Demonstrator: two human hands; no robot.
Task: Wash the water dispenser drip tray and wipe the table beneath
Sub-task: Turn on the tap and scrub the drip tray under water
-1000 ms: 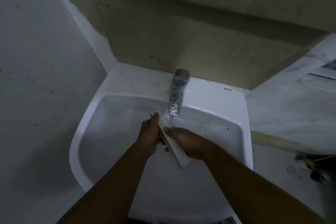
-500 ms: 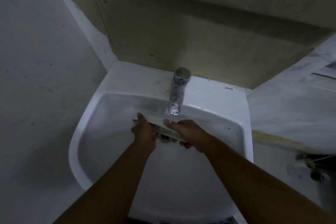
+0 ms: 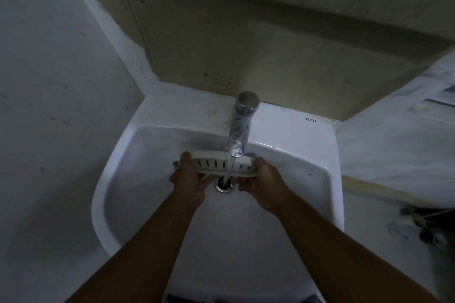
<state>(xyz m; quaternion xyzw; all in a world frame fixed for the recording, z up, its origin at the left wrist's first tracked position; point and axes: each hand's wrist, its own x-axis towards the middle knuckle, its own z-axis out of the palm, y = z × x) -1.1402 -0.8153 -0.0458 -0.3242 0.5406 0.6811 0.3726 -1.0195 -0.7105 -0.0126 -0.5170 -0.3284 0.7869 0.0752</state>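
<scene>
Two bare hands held one drip tray (image 3: 214, 164) over the basin of a white sink (image 3: 298, 145), centre of the frame, in dim light. Going left to right:

Far left of the frame: a plain grey wall (image 3: 49, 81), with a white strip running down its edge to the sink's upper-left corner.

Left of centre: the left hand (image 3: 188, 179) was closed on the tray's left end, thumb on the upper face, fingers curled underneath. Grip fully shut on the tray; forearm entered from the bottom edge.

Centre: the tray was pale, long and narrow, lying crosswise with its slotted face toward the camera and a row of dark slots visible along it. It sat above the drain (image 3: 223, 184), clear of the basin floor. A chrome tap (image 3: 240, 125) rose from the sink's back ledge, its spout just above the tray. A water stream (image 3: 230, 167) fell from the spout, crossed the tray right of its middle and ran on into the drain.

Right of centre: the right hand (image 3: 264, 184) gripped the tray's right end, thumb over the top edge, fingers below; grip shut on the tray. "TOTO" lettering was legible on the sink's back ledge, upper right of the basin.

Behind the sink, across the top of the frame: a beige panelled wall (image 3: 246, 44).

Far right: a pale surface, and dark blurred items (image 3: 428, 233) low at the right edge; could not identify them.
</scene>
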